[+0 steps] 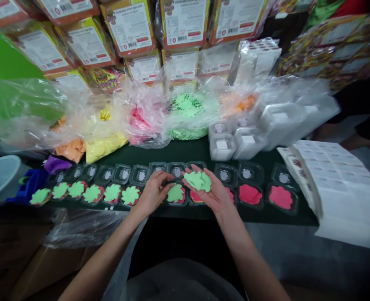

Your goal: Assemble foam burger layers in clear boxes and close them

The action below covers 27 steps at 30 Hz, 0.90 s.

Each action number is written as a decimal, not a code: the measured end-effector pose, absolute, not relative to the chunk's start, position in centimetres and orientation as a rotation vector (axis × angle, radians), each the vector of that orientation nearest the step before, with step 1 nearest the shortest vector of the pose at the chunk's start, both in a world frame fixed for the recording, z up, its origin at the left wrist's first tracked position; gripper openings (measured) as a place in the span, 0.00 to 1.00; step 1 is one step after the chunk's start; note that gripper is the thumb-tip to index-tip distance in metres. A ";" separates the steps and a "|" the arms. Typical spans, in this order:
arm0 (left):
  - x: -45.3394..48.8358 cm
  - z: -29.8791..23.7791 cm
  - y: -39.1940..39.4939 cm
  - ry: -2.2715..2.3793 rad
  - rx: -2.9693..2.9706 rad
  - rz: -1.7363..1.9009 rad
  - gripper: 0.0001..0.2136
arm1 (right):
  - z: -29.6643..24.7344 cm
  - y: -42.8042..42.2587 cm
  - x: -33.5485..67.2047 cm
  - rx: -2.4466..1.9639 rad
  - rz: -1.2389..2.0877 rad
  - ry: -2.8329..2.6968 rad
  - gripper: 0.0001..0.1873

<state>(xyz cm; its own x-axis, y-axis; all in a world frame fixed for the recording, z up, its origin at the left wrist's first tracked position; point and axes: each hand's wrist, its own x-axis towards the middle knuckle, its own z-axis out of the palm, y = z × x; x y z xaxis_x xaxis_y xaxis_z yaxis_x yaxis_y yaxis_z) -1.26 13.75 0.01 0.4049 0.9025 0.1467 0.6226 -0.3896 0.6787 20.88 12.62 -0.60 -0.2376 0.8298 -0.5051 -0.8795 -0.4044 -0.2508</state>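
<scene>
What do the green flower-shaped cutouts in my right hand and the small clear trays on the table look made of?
Green flower-shaped cutouts on the right hand: thin, flat, matte sheets with cleanly cut lobes, likely craft foam or paper; the view cannot settle which. Small clear trays: thin moulded transparent plastic, glossy, with glints on the rims and the dark table showing through.

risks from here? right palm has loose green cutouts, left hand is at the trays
1. The green cutouts lie loose on the open right hand; a tilt could spill them across the trays below.
2. The left hand sits right beside the green piece in the nearest tray; a brush might knock it askew.
3. The thin cutouts may cling together, so two could drop into one of the pink-only trays.
</scene>
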 end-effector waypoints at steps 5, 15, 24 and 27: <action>-0.9 -0.1 14.4 1.135 2.386 0.492 0.12 | -0.8 12.5 21.6 -0.661 1.825 0.124 0.20; -0.2 -0.1 14.3 0.983 2.401 0.405 0.08 | -0.6 11.8 21.8 -0.615 1.827 0.126 0.19; 0.3 -0.3 13.8 1.000 2.256 0.628 0.11 | -1.0 12.3 20.9 -0.629 1.878 0.065 0.17; 1.0 1.8 14.3 1.149 2.179 0.820 0.12 | -1.3 12.6 20.5 -0.615 1.915 0.007 0.17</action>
<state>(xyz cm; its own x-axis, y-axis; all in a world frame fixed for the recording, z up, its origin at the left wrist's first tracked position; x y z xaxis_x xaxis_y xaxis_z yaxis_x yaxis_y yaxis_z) 1.00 14.31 1.75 0.4516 0.8527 0.2625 0.5252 -0.4920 0.6943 20.55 12.61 -1.26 -0.2929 0.8596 -0.4187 -0.8628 -0.4263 -0.2716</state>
